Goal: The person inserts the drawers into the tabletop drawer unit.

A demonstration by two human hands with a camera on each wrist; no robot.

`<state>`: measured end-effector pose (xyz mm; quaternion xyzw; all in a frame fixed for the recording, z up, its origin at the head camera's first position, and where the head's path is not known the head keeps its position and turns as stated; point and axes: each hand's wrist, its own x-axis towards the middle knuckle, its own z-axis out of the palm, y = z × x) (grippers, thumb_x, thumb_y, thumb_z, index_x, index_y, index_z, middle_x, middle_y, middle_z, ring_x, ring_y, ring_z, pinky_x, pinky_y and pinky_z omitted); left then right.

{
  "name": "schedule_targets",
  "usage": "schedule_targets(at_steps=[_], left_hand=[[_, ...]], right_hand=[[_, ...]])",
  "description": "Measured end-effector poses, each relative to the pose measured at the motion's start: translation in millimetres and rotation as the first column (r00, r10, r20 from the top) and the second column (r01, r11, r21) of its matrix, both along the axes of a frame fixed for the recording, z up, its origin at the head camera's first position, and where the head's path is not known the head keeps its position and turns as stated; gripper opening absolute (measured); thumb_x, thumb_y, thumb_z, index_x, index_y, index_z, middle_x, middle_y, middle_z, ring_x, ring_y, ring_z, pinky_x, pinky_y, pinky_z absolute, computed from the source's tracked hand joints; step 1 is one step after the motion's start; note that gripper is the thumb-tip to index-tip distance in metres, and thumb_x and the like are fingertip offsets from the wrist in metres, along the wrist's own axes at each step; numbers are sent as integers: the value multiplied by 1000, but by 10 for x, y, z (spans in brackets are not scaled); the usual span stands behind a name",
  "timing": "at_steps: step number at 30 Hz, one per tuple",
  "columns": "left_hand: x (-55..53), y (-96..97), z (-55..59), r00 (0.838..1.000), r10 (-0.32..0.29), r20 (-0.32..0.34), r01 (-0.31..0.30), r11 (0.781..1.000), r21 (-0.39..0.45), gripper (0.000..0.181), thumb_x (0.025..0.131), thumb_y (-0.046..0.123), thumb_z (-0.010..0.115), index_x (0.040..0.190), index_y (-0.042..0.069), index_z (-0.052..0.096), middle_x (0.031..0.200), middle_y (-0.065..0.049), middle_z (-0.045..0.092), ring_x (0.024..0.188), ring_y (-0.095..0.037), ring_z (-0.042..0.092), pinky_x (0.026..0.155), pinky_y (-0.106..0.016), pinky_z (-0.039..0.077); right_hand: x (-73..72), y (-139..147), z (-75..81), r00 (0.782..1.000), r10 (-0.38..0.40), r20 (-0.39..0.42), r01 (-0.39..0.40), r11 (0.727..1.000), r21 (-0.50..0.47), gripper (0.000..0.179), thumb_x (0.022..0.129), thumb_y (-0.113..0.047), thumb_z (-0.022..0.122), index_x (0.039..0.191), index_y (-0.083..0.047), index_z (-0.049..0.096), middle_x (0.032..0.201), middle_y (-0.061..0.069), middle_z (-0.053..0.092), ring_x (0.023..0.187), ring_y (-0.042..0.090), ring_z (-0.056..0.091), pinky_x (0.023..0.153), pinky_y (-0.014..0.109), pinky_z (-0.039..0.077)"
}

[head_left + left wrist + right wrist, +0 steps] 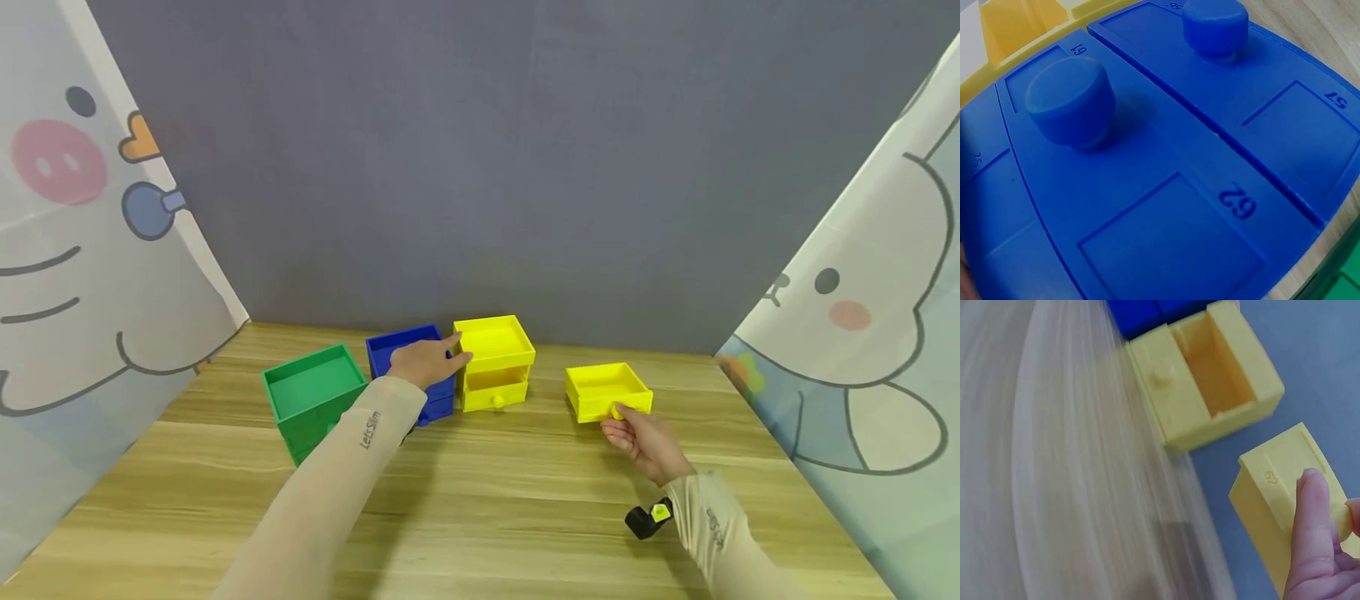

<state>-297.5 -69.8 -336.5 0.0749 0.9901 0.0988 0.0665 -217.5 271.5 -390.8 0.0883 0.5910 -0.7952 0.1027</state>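
Note:
A yellow drawer [607, 385] is off to the right of its cabinet, its front knob pinched by my right hand [647, 442]. In the right wrist view, fingers lie along the front of that drawer [1272, 487], at its round knob. The yellow cabinet [495, 343] has a vacant upper slot, while its lower drawer [495, 397] is in place. My left hand [426, 362] reaches over the blue cabinet [438, 398], with thumb and index finger stretched to the yellow cabinet's left side. Its other fingers are hidden. Two knobbed blue drawer fronts [1147, 162] fill the left wrist view.
A green cabinet [315, 392] stands left of the blue one, partly behind my left sleeve. The wooden table [510, 500] meets a grey back panel [525, 167]. Printed cartoon panels flank both sides. A black wrist camera [643, 521] hangs beside my right sleeve.

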Motion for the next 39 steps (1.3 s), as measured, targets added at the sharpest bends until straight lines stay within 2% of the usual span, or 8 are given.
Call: schedule_targets(at_steps=[5, 9, 14, 24, 34, 39], left_hand=[[3, -12, 1, 1000, 11, 9, -11, 1000, -1, 64, 94, 65, 35, 151, 38, 24, 52, 0, 29, 44, -14, 17, 44, -28, 20], [6, -1, 20, 1000, -4, 4, 4, 1000, 3, 64, 95, 64, 36, 151, 36, 25, 52, 0, 28, 45, -14, 17, 44, -28, 19], [-6, -2, 32, 1000, -8, 20, 7, 1000, 3, 64, 95, 64, 36, 152, 36, 24, 54, 0, 31, 46, -15, 21, 45, -28, 22], [-16, 7, 55, 999, -12, 41, 14, 999, -36, 64, 95, 64, 34, 152, 37, 22, 53, 0, 29, 45, -14, 18, 44, -27, 21], [5, 14, 75, 999, -14, 43, 14, 1000, -9, 63, 96, 63, 35, 152, 37, 24, 53, 0, 29, 44, -14, 19, 44, -27, 21], [9, 23, 61, 999, -7, 36, 8, 999, -34, 63, 95, 65, 33, 152, 38, 23, 52, 1, 28, 44, -14, 18, 45, -28, 20]], right_hand=[[57, -139, 1, 999, 16, -37, -15, 999, 30, 19, 104, -16, 41, 102, 0, 52, 76, 2, 69, 67, 6, 66, 68, 18, 52], [90, -223, -21, 999, 35, -41, -33, 999, 41, 23, 104, -16, 40, 98, 1, 56, 74, 2, 69, 66, 7, 66, 66, 18, 52], [93, -321, -65, 994, 99, -41, -97, 994, 47, 27, 105, -16, 38, 95, -1, 57, 75, 2, 69, 68, 7, 66, 67, 18, 52], [124, -482, -118, 962, 247, -117, -249, 969, -4, 29, 105, -15, 39, 94, 0, 61, 79, 1, 69, 73, 7, 66, 69, 19, 52], [162, -646, -189, 945, 305, -115, -307, 952, 5, 28, 104, -14, 41, 93, 1, 63, 80, 2, 69, 73, 7, 65, 69, 19, 52], [136, -750, -216, 938, 326, -122, -330, 944, -14, 27, 104, -13, 42, 94, 1, 62, 80, 2, 69, 72, 6, 66, 69, 19, 52]])
